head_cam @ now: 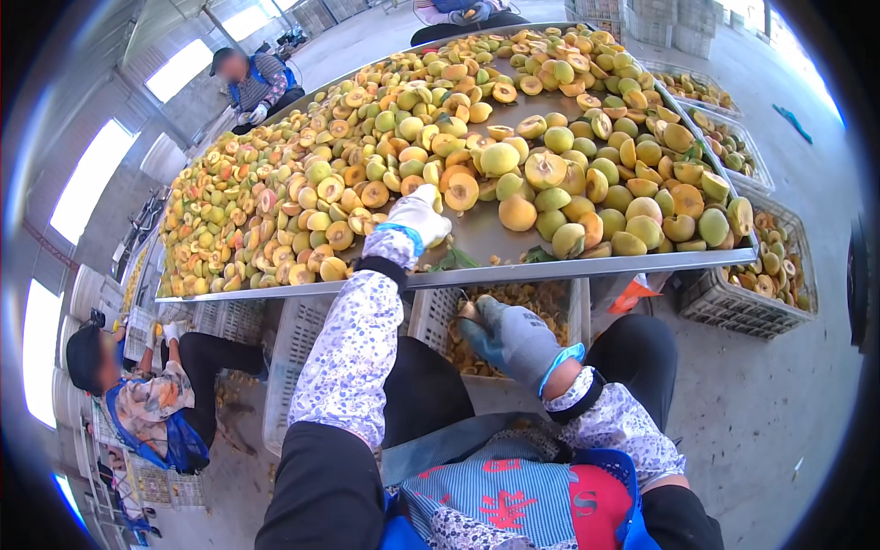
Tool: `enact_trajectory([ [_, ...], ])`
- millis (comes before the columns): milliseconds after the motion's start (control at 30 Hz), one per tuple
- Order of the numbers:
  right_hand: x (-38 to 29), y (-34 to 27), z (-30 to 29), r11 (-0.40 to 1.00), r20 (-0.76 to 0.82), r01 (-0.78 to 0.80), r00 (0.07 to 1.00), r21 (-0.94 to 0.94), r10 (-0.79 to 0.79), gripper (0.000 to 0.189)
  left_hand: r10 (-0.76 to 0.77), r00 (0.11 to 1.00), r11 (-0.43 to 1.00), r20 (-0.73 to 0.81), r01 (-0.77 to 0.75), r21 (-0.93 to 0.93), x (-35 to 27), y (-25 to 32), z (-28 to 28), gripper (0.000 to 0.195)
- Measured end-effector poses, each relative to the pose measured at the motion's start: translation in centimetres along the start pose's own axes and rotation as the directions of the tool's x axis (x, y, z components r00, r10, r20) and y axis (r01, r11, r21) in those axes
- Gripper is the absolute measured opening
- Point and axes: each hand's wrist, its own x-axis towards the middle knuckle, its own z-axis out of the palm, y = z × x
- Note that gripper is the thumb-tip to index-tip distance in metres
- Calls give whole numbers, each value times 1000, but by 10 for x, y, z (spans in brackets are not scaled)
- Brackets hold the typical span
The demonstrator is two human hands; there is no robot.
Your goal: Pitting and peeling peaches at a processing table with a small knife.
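Note:
My left hand (419, 218), in a white glove, reaches over the near edge of a metal-topped table (485, 230). Its fingertips are among halved yellow-green stone fruit (460, 191), which look like peaches or apricots. Whether those fingers grip a piece is hidden by the glove. Below the table edge, my right hand (515, 340), in a grey-blue glove, is closed around a small hand tool with a brown handle (470, 311). A thin metal part shows at the tool's upper end. Under that hand is a plastic crate (579, 309) holding fruit scraps.
More crates of fruit (770, 313) line the table's right side. A white crate (295, 364) stands left of my legs. One person (151, 412) sits at the left, another (258, 82) at the far left corner, and a gloved person (467, 12) at the far end.

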Motion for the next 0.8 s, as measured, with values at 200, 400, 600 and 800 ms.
enact_trajectory([
  [200,5,-2,0,993,-232,21,973,117,6,28,110,991,457,-79,-121,-881,-50,-22,-4,46],
  [400,17,-6,12,899,-261,59,963,433,63,29,296,910,-352,-289,-178,-919,-102,-10,32,44],
  [600,14,-16,18,965,-221,34,975,259,25,30,84,873,-299,-480,-438,-848,-111,9,64,37],
  [800,16,-24,24,994,-214,22,977,111,2,30,87,951,-575,-297,-195,-794,-115,5,57,47],
])
